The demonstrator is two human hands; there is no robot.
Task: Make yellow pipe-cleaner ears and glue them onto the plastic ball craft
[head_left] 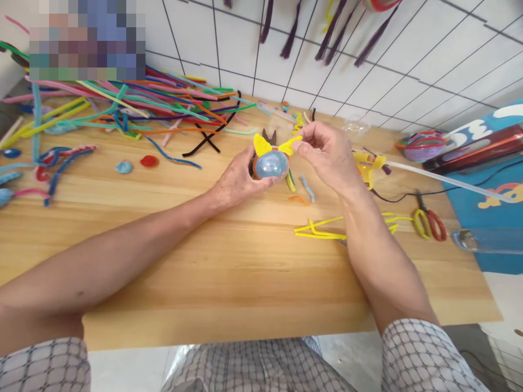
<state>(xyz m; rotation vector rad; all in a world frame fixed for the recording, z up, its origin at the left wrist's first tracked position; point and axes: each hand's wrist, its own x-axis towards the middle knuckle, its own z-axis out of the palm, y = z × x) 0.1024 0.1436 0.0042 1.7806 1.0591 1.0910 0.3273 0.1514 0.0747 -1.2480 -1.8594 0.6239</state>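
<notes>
My left hand (241,178) is wrapped round a clear plastic ball (272,165) with an orange band along its edge, holding it just over the table. On the ball's upper left stands a yellow ear-shaped piece (261,145), bent from what looks like pipe cleaner. A second yellow piece (289,145) sits at the upper right, pinched between the thumb and fingers of my right hand (324,152). Whether this second piece is fixed to the ball, I cannot tell. Dark plier-like jaws (269,136) show just behind the ball.
Pipe cleaners (163,103) in many colours heap at the back left. A yellow glue gun (368,166) with a clear stick lies right of my right hand. Scissors (429,222) and yellow pipe cleaners (322,228) are at the right. A tiled wall (237,49) bounds the table (229,272).
</notes>
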